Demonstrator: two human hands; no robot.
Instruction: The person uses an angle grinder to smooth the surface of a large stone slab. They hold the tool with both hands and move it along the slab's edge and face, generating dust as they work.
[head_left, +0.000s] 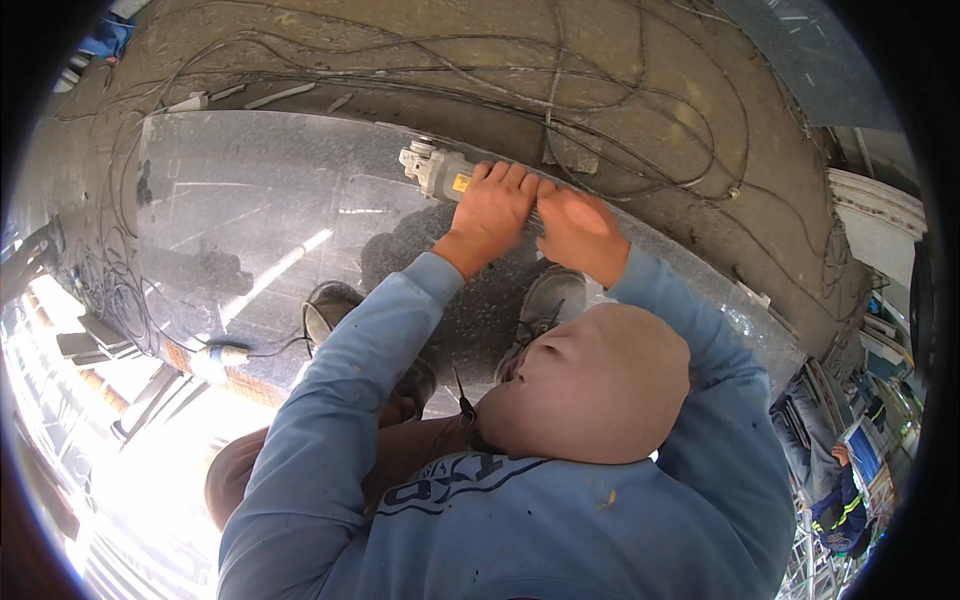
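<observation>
A pale grey angle grinder (432,172) lies along the far edge of a large, dusty grey stone slab (270,150). Its head and disc point left, at the slab's rim. My left hand (492,212) is wrapped around the grinder's body, just behind the head. Close beside it, my right hand (585,232) is closed at the rear end of the tool, which my fingers hide. Whether the disc touches the stone I cannot tell. Dark wet-looking patches mark the slab below my hands.
My shoes (550,300) rest on the slab. Several black cables (600,75) loop over the dirty ground beyond it. A pale cylindrical thing with a cord (222,354) lies at the near left edge. At the far right, a person (845,510) is among stacked materials.
</observation>
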